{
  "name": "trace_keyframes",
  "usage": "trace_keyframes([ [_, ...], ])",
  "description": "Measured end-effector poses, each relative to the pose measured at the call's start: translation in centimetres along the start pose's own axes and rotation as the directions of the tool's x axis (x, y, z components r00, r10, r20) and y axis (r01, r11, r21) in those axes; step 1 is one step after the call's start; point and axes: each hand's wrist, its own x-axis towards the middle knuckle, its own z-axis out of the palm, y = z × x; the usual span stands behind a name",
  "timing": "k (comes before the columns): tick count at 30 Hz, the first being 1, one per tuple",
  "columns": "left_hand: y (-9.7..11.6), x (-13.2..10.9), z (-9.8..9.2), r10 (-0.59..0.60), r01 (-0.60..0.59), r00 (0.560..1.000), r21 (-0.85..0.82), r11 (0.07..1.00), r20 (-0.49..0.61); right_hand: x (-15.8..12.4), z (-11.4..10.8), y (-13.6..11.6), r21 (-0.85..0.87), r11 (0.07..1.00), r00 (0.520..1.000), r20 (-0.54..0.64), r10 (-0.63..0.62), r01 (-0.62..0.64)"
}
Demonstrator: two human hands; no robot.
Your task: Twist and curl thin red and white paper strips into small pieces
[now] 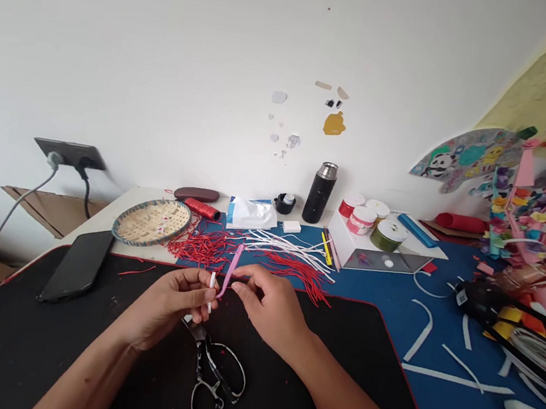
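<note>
Head view: left hand (166, 304) pinches white strip (211, 292), right hand (269, 311) pink strip (231, 269)

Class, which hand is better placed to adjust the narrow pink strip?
Probably the right hand: its fingertips touch the narrow pink strip, while the left hand pinches a narrow white strip.

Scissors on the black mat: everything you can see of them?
The scissors lie flat on the black desk mat, with two large looped handles in mottled black and white toward the person and short steel blades, apparently closed, pointing away. The blade end runs just under the left hand; contact there cannot be told. Nothing else touches them.
</note>
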Motion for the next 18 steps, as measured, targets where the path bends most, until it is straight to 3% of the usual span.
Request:
trace_keyframes([
  [10,-0.39,0.16,0.12,-0.055,0.055,0.998,-0.157,0.986,0.004,-0.32,0.34,0.40,-0.113,0.963,0.968,0.068,-0.240,0.246],
  [18,-0.25,0.15,0.09,-0.020,0.008,0.999,-0.270,0.963,-0.043,-0.31,-0.20,-0.09,-0.157,0.963,0.967,0.168,-0.190,0.217],
])
